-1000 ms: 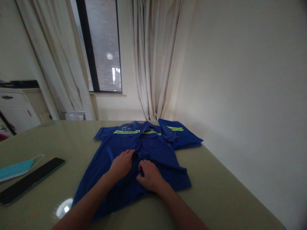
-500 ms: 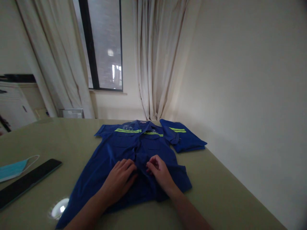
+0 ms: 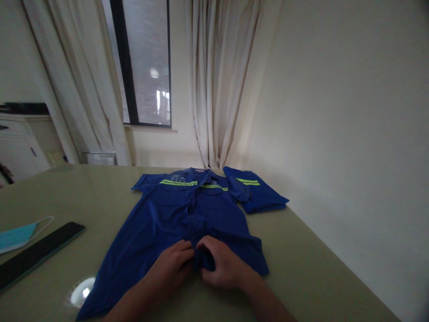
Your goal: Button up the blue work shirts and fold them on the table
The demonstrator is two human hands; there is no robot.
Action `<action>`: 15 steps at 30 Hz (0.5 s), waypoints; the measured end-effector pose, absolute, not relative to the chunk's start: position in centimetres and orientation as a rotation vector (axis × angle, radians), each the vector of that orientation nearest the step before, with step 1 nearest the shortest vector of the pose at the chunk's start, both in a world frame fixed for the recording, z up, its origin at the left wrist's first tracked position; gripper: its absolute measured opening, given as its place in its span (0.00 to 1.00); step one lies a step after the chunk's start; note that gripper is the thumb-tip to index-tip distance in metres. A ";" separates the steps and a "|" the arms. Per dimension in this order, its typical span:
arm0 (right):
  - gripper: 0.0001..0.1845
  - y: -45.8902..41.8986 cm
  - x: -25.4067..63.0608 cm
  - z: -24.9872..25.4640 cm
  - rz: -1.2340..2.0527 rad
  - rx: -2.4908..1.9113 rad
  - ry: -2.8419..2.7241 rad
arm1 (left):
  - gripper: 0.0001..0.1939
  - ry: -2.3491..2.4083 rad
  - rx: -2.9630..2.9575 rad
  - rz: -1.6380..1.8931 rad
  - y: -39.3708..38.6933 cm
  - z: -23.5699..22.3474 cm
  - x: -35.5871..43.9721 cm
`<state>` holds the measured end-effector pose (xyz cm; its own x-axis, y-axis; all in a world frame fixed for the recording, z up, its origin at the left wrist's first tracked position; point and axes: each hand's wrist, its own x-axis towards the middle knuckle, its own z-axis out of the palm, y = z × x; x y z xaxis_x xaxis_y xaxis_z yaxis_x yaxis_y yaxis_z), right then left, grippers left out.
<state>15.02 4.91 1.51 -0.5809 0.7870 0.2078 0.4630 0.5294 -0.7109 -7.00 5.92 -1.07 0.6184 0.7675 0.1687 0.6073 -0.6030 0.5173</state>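
Observation:
A dark blue short-sleeved work shirt (image 3: pixel 170 214) with yellow-green stripes across the chest lies front up on the table, its collar at the far end. At the lower part of its front opening, my left hand (image 3: pixel 174 259) is closed with its fingers curled on the cloth. Close beside it, my right hand (image 3: pixel 221 261) pinches the shirt's front edge, with a fold of cloth standing up between thumb and fingers. The fingertips of both hands nearly meet. Any button under them is hidden.
A folded blue garment (image 3: pixel 259 192) with a yellow-green stripe lies at the far right, touching the shirt's sleeve. On the left of the table (image 3: pixel 110 192) are a black phone-like slab (image 3: pixel 40 252) and a light blue face mask (image 3: pixel 18 237). A wall (image 3: pixel 351 156) borders the right side.
Both hands have moved down the shirt front, closer to me and to each other. My right hand has taken hold of the cloth edge near the hem.

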 end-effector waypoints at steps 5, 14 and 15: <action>0.11 5.9 14.9 -0.2 0.733 -1.184 -2.055 | 0.11 1.013 2.308 0.634 5.5 0.1 -7.5; 0.14 7.1 15.1 -0.2 0.710 -1.293 -1.659 | 0.16 1.046 2.640 0.791 5.3 -1.0 -7.2; 0.14 7.0 15.0 0.0 0.729 -1.275 -1.656 | 0.16 1.042 2.693 0.840 5.3 -1.1 -7.2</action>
